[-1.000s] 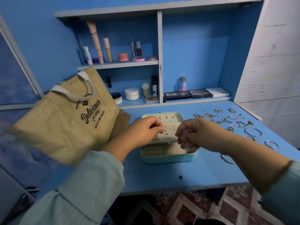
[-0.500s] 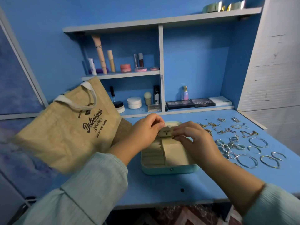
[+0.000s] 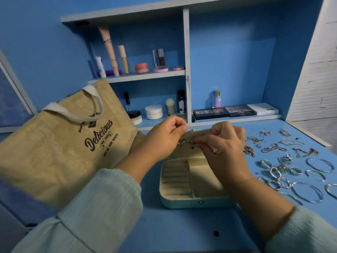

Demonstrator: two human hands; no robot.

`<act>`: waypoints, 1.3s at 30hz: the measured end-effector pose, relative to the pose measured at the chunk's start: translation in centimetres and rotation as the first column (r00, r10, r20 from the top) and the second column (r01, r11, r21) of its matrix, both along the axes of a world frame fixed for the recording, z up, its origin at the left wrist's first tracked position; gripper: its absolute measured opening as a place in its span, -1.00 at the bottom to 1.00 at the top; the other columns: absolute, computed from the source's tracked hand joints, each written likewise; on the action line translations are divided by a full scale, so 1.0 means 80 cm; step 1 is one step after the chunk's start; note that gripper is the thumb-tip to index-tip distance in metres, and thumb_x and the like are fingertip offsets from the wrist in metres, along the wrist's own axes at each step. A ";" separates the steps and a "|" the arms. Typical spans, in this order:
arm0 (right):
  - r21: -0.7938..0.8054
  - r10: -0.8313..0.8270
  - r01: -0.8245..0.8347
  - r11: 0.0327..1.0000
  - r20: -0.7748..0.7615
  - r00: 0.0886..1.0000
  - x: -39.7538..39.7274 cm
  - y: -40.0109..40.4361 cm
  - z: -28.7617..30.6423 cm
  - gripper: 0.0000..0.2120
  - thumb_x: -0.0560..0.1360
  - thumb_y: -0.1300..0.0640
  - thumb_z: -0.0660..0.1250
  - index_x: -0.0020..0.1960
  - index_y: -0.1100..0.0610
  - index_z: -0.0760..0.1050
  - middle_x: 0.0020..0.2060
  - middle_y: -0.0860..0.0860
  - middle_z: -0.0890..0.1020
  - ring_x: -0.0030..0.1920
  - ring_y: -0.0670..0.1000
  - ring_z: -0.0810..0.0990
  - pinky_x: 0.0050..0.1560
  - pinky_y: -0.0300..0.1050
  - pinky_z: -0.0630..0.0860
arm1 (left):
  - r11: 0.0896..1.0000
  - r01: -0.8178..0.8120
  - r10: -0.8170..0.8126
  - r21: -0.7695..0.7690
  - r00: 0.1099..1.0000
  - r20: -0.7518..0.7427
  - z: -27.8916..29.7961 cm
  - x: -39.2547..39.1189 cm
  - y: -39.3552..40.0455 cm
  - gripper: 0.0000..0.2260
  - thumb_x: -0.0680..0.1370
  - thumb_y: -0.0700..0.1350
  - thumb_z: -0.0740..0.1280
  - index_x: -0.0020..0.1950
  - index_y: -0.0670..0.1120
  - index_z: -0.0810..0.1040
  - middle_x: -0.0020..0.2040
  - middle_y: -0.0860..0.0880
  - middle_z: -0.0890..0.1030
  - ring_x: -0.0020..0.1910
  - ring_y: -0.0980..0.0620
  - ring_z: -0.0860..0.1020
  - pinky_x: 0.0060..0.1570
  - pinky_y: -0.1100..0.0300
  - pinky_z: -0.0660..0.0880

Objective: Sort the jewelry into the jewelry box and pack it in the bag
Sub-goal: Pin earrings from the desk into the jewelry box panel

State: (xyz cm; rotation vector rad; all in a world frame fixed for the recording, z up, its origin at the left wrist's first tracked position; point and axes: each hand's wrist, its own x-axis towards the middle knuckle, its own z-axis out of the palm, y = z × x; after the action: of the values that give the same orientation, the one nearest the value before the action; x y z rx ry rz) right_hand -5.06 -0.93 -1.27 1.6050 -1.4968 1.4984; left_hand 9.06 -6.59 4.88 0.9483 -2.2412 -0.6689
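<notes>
Both hands work over the pale mint jewelry box [image 3: 184,199], open on the blue desk [image 3: 164,230]. Left hand [image 3: 162,137] and right hand [image 3: 224,143] pinch its raised cream lid panel [image 3: 198,133], where a small gold earring [image 3: 181,142] hangs. Loose silver bangles [image 3: 308,192] lie right; the tan jute bag [image 3: 60,143] stands left.
</notes>
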 end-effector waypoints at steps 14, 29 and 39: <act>0.037 -0.035 0.032 0.999 0.073 0.997 0.005 0.004 -0.004 -0.83 0.36 -0.03 0.32 -0.22 -0.04 0.67 -0.22 0.01 0.41 -0.09 0.01 0.24 -0.18 0.02 0.26 | 1.000 0.016 -0.016 0.026 1.000 0.000 0.000 -0.001 0.008 -0.85 0.60 -0.07 0.18 -0.14 0.15 0.38 -0.07 0.13 0.55 -0.03 0.11 0.52 -0.09 0.27 0.40; 0.081 -0.101 0.095 0.992 0.063 0.993 0.001 0.019 -0.002 -0.79 0.23 -0.03 0.45 -0.17 0.02 0.60 -0.06 0.03 0.54 0.01 0.05 0.27 -0.08 0.02 0.18 | 0.996 -0.030 0.020 0.090 0.994 0.112 0.007 0.006 0.024 -0.88 0.58 -0.02 0.22 -0.15 0.14 0.45 -0.10 0.15 0.58 -0.13 0.16 0.51 -0.16 0.29 0.40; 0.078 -0.053 0.065 0.995 -0.152 0.987 -0.009 0.030 -0.002 -0.76 0.33 -0.13 0.30 -0.24 0.03 0.58 -0.15 -0.03 0.57 -0.03 0.04 0.32 -0.08 -0.18 -0.02 | 0.991 -0.017 -0.025 0.129 0.948 0.319 0.029 -0.006 0.017 -0.88 0.52 -0.01 0.33 -0.22 0.16 0.56 -0.18 0.28 0.59 -0.08 0.31 0.52 -0.09 0.41 0.38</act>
State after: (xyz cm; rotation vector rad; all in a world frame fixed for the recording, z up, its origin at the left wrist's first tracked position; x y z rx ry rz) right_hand -5.77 1.50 -1.41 1.6660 -1.5258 1.2696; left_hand 8.62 -5.24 7.23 1.1895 -2.5058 -0.7127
